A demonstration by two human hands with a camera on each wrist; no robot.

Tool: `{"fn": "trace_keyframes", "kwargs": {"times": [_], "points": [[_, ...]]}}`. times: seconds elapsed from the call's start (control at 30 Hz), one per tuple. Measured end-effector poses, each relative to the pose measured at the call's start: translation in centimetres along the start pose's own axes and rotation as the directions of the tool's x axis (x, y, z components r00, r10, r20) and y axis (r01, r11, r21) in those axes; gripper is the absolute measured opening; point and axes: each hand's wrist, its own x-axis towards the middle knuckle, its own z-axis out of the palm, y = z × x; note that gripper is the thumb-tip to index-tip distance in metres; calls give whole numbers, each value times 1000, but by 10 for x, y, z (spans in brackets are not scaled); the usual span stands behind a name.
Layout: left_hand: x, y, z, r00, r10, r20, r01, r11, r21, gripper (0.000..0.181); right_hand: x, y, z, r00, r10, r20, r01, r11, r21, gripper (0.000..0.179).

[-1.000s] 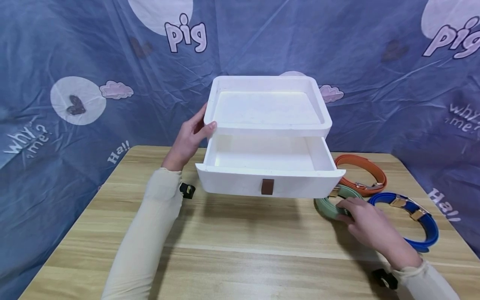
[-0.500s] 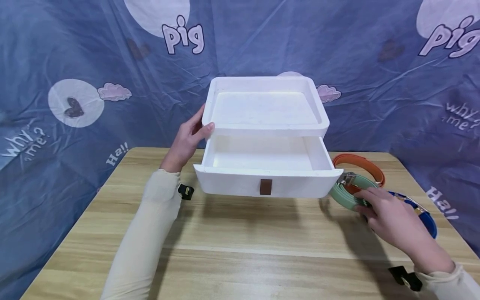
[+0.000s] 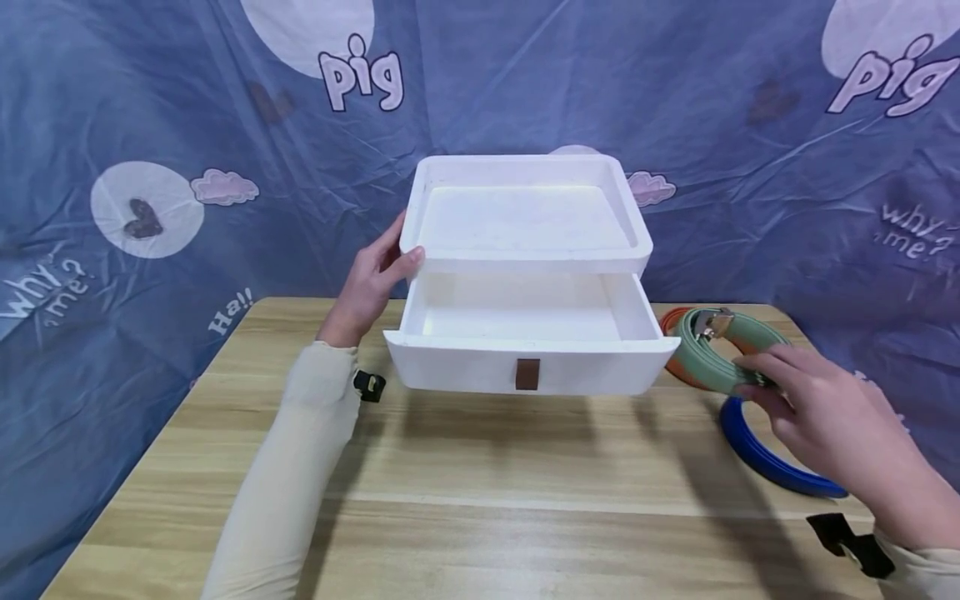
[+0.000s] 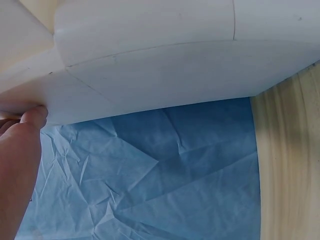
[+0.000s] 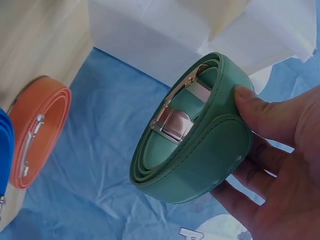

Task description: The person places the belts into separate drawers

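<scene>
A white drawer box point(image 3: 525, 265) has a raised rim on top, and its drawer point(image 3: 457, 368) is pulled out at the front. My left hand point(image 3: 366, 287) grips the box's left side, thumb over the front corner of the rim; its other fingers are partly hidden behind. To the right, my right hand point(image 3: 832, 408) holds a coiled green belt point(image 5: 200, 165) above the table, pinched between thumb and fingers. Its metal buckle point(image 5: 174, 123) shows inside the coil. The drawer, with a brown pull tab point(image 3: 527, 374), has nothing inside that I can see.
A coiled orange belt point(image 5: 42, 132) lies at the right, partly covered by the green one in the head view. Nearer is a coiled blue belt point(image 3: 772, 467), partly behind my right hand. A blue printed cloth point(image 3: 225, 100) hangs behind the wooden table point(image 3: 480, 492).
My right hand has lifted the green belt off the table and carried it right and upward, across the orange belt. My left hand stays on the drawer box.
</scene>
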Motion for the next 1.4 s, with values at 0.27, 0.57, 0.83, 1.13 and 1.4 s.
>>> {"fn": "trace_keyframes", "kwargs": {"times": [0.27, 0.57, 0.83, 1.13, 1.4], "points": [[-1, 0, 0, 1000, 1, -13, 0, 999, 37, 65, 10, -4, -14, 1000, -16, 21, 17, 999, -31, 37], [-1, 0, 1, 1000, 5, -9, -4, 999, 33, 64, 21, -9, -34, 1000, 8, 15, -7, 997, -73, 48], [-1, 0, 1, 1000, 13, -13, -12, 999, 30, 63, 25, -15, -44, 998, -19, -62, 15, 998, -60, 49], [-1, 0, 2, 1000, 8, -14, -8, 1000, 19, 64, 34, -16, -53, 985, -105, -136, 96, 993, -69, 68], [-1, -1, 2, 1000, 8, -21, -8, 1000, 9, 64, 47, -23, -60, 977, -161, -139, 157, 987, -41, 60]]}}
